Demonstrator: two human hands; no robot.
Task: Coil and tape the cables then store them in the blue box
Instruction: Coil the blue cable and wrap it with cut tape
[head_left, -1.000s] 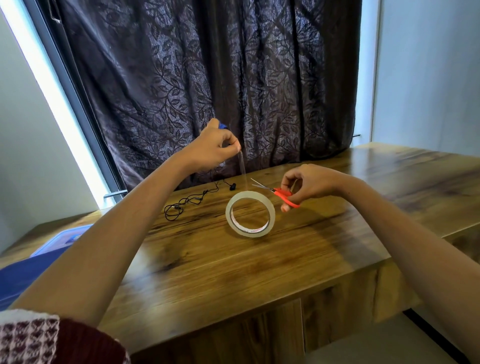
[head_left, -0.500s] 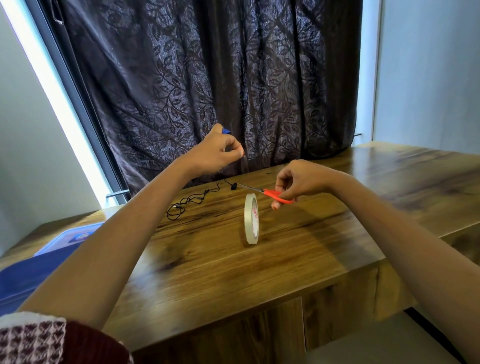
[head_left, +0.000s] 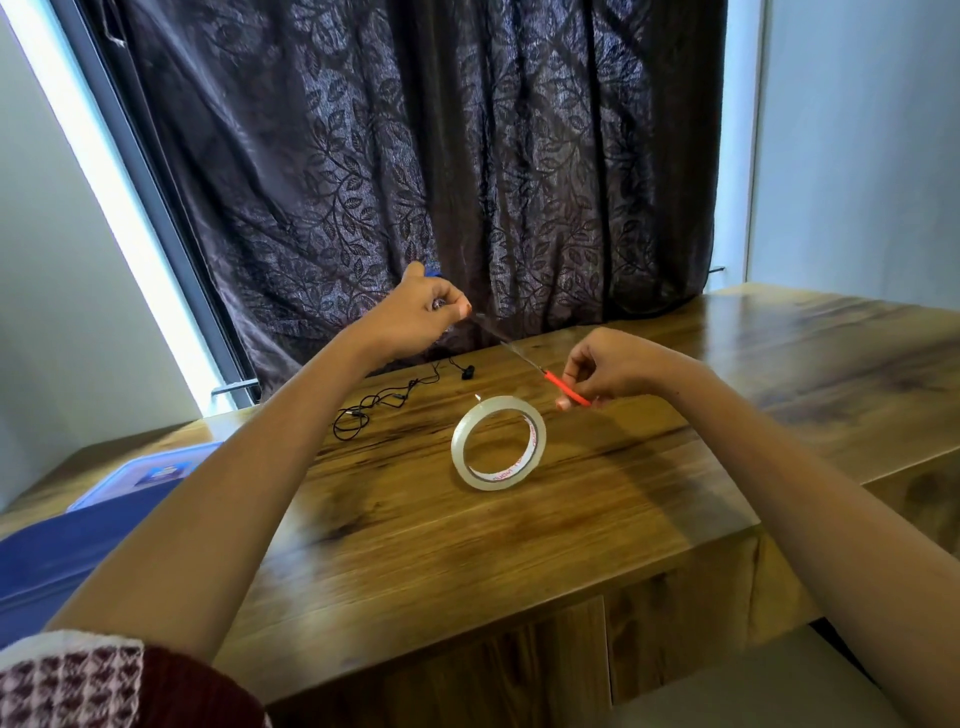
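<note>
Nearest, at bottom left, a checked red-and-white sleeve (head_left: 78, 680) is cut off by the frame edge. Both bare forearms reach out over the wooden table (head_left: 467, 582). The blue box (head_left: 47, 566) sits at the left, cut by the frame edge and partly hidden behind the left forearm; its inside is not visible. Just beyond it lies a pale blue lid (head_left: 150, 470), also partly covered by the arm.

In the middle of the table is the tape roll (head_left: 498, 441), clear tape w/ a red-printed core, and a short loose end sticks up at its top. I cannot tell if it stands on edge or leans.

Beyond it, the right hand (head_left: 618, 366) has its fingers curled around the orange handles of the scissors (head_left: 566, 387). The blades point up-left toward the left hand (head_left: 415, 317), but they are blurred and the tips are hard to see. The left hand's fingers are closed, thumb pressed to forefinger, and a small blue object (head_left: 434, 274) shows behind the knuckles, mostly hidden. Any tape btw. the fingertips is not visible.

A thin black cable (head_left: 374, 405) lies loose on the table under the left wrist, near the far edge. Behind is a dark leaf-pattern curtain (head_left: 441, 156).
</note>
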